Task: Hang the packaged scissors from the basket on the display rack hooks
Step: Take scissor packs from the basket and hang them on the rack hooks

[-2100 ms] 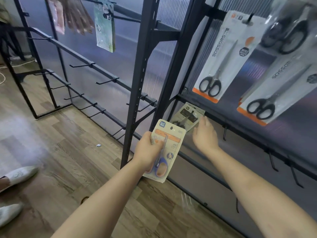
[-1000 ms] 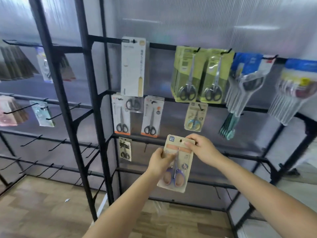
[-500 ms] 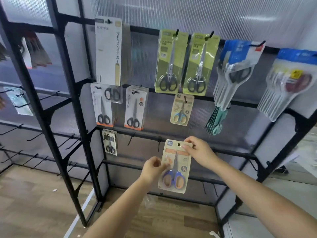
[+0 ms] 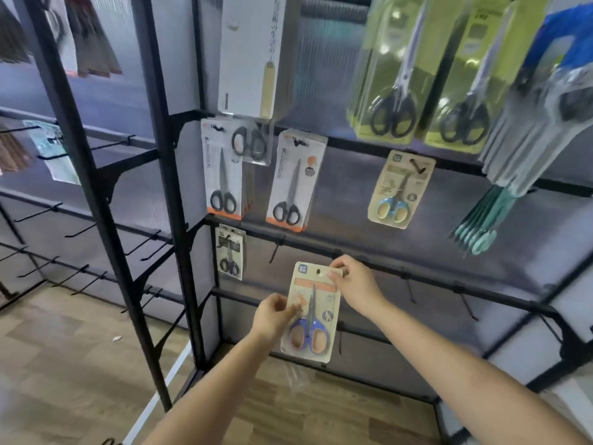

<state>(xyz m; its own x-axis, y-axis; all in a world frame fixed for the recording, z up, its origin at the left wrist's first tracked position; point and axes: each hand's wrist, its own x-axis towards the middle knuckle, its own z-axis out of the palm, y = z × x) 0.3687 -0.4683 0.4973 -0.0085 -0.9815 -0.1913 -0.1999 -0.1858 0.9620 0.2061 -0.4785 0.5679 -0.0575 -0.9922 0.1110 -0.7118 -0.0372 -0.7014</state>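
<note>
Now I'm pinching the pack (image 4: 310,311) with both hands: left (image 4: 273,314) at its side, right (image 4: 354,284) at its top corner, just below the rail (image 4: 417,273).

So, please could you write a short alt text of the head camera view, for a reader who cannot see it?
Two hands hold a carded pair of blue-handled scissors up to a black display rack: the left hand pinches its edge, the right hand its top corner. Other packaged scissors hang above.

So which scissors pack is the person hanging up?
Look at the black display rack, low down by its third bar. Both hands, left and right, hold a cream card. Only its scissors have blue-and-orange handles.
</note>
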